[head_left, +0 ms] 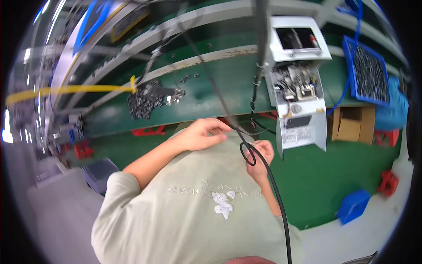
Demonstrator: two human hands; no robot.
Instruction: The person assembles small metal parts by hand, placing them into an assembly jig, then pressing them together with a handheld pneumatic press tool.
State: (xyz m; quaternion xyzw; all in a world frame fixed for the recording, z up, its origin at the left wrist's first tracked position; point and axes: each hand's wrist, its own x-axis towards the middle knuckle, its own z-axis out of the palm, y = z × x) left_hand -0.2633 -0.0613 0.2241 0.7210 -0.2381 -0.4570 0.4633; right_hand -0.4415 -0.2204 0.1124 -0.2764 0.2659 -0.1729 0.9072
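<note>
My left hand (203, 134) is held in front of my shirt at the bench's near edge. Its thumb and fingers are bent but apart, and nothing shows between them. Lower and to the right is my right hand (260, 155), with its fingers curled in. A looped black cable (273, 185) passes in front of that hand and partly covers it; whether the hand touches the cable is unclear. Any small thing in the right fingers is hidden. On the green workbench (211, 110), a pile of small black parts (143, 103) lies beyond my left hand.
An opened white machine (303, 103) stands on the bench to the right. Beyond it lies a blue tray (349, 57) of black parts, near a cardboard box (367, 125). A blue bin (354, 206) sits low on the right. Dark cords hang across the middle.
</note>
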